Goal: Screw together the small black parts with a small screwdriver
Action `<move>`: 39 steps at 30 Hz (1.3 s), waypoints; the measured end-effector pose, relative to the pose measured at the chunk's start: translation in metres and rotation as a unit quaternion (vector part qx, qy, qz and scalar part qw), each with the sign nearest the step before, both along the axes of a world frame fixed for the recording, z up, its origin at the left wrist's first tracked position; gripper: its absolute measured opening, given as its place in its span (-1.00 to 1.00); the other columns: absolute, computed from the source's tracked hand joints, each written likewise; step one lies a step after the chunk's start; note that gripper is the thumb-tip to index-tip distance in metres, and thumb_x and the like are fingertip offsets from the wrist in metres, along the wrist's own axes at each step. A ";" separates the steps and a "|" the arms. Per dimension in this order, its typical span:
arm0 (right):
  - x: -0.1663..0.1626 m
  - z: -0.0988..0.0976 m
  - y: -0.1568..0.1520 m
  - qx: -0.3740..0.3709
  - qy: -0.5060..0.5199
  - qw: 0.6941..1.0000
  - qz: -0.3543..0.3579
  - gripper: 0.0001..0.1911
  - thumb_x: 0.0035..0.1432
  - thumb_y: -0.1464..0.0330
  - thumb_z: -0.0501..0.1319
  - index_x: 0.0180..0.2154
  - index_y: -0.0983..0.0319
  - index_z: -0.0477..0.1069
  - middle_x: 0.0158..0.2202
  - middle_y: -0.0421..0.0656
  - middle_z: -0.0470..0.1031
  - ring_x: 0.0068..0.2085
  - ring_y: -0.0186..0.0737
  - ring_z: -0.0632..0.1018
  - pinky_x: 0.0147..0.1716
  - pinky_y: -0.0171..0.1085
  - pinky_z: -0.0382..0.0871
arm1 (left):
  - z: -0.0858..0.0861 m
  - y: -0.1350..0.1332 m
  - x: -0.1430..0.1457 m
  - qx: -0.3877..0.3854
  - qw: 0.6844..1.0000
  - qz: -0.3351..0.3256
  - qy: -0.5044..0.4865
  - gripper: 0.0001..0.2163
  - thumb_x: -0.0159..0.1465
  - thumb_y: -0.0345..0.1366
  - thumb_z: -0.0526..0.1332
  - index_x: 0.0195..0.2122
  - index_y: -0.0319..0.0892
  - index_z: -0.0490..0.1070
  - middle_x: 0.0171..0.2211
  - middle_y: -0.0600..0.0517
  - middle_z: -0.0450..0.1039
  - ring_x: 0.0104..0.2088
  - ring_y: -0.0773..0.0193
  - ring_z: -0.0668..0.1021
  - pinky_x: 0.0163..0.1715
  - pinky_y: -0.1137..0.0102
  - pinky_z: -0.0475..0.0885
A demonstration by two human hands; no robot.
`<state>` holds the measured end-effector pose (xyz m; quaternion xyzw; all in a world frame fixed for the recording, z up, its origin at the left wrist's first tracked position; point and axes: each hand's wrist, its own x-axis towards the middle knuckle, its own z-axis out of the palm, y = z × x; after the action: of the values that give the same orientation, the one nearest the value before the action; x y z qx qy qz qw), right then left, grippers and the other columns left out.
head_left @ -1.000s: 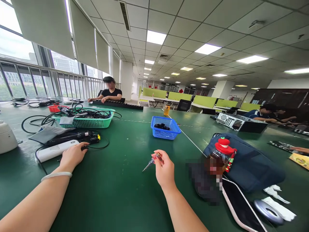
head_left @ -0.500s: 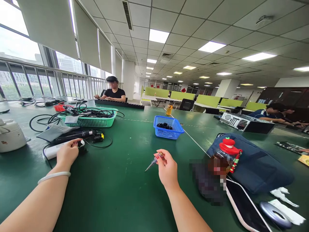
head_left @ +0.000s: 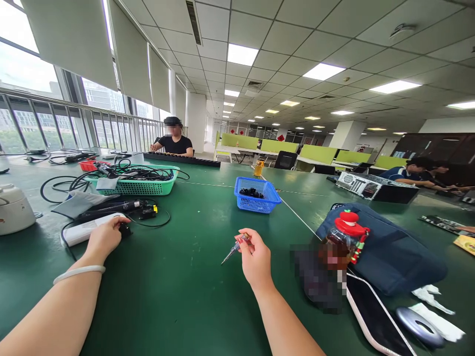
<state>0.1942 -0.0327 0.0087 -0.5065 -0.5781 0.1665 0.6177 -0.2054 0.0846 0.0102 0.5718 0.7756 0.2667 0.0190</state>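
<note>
Strip [head_left: 79,233]: white, flat on the table [head_left: 185,306], probably placed for easy reach.
Left hand [head_left: 106,237]: fingers narrow, at a black piece [head_left: 126,229]; whether they grip it, one cannot tell.
Screwdriver [head_left: 230,252]: slants tip-down, shaft free, because only its handle end is held.
Right hand [head_left: 256,258]: fingertips pinch this handle.
Blue basket [head_left: 258,203]: beyond, probably keeping black parts [head_left: 251,193] together.

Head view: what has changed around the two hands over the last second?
The left hand drew back leftward along the long white device, then came partway right again toward the black object at its end; whether it grips that object is unclear. The right hand still holds the screwdriver, tip down and left. The blue basket stayed put.
</note>
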 end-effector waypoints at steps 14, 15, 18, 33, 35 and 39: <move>0.000 0.001 0.000 -0.002 0.005 1.000 0.006 -0.78 0.20 0.28 0.10 -0.18 0.21 0.43 -0.30 -0.08 0.60 -0.33 -0.17 0.60 -0.36 -0.24 0.51 | -0.002 0.001 0.000 -0.007 0.990 -0.040 0.132 -0.51 0.02 -0.56 0.02 -0.08 -0.15 0.53 -0.15 -0.12 0.57 -0.02 -0.01 0.50 -0.07 0.25 0.38; 0.000 0.001 0.000 -0.002 0.004 1.000 0.005 -0.78 0.20 0.28 0.10 -0.18 0.21 0.43 -0.30 -0.08 0.60 -0.33 -0.17 0.60 -0.36 -0.24 0.52 | -0.001 0.001 0.001 -0.008 0.990 -0.040 0.136 -0.51 0.02 -0.56 0.02 -0.07 -0.15 0.53 -0.15 -0.13 0.56 -0.02 0.00 0.50 -0.06 0.25 0.37; 0.000 0.001 0.000 -0.001 0.002 1.000 0.004 -0.77 0.20 0.28 0.09 -0.17 0.22 0.43 -0.30 -0.07 0.60 -0.33 -0.17 0.60 -0.36 -0.24 0.52 | 0.000 -0.002 0.004 0.003 0.992 -0.036 0.123 -0.53 0.07 -0.54 0.00 -0.06 -0.15 0.52 -0.18 -0.11 0.57 -0.06 0.02 0.51 -0.07 0.26 0.38; -0.001 0.002 -0.001 -0.003 0.017 1.000 0.007 -0.76 0.19 0.24 0.13 -0.19 0.21 0.46 -0.32 -0.08 0.61 -0.34 -0.16 0.61 -0.37 -0.23 0.52 | 0.012 -0.008 0.008 0.089 0.992 0.029 -0.083 -0.59 0.33 -0.24 -0.08 0.05 -0.14 0.45 -0.28 -0.13 0.48 0.04 0.05 0.41 -0.03 0.25 0.35; -0.001 0.001 -0.002 -0.004 0.015 1.000 0.006 -0.77 0.19 0.24 0.13 -0.19 0.21 0.46 -0.32 -0.09 0.61 -0.34 -0.16 0.61 -0.37 -0.23 0.51 | 0.013 -0.008 0.007 0.072 0.992 0.035 -0.097 -0.60 0.32 -0.20 -0.06 0.02 -0.17 0.46 -0.30 -0.12 0.50 -0.02 0.04 0.45 -0.11 0.28 0.37; -0.001 0.001 -0.002 -0.003 0.014 1.000 0.007 -0.77 0.19 0.27 0.12 -0.19 0.21 0.45 -0.31 -0.08 0.61 -0.32 -0.15 0.61 -0.36 -0.23 0.52 | 0.016 -0.010 0.007 0.017 0.990 0.058 -0.127 -0.58 0.29 -0.08 0.01 0.00 -0.22 0.46 -0.31 -0.09 0.55 -0.22 0.08 0.53 -0.30 0.35 0.34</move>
<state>0.1928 -0.0346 0.0102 -0.5019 -0.5724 0.1801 0.6229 -0.1988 0.0745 0.0263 0.4880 0.7939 0.3509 0.0919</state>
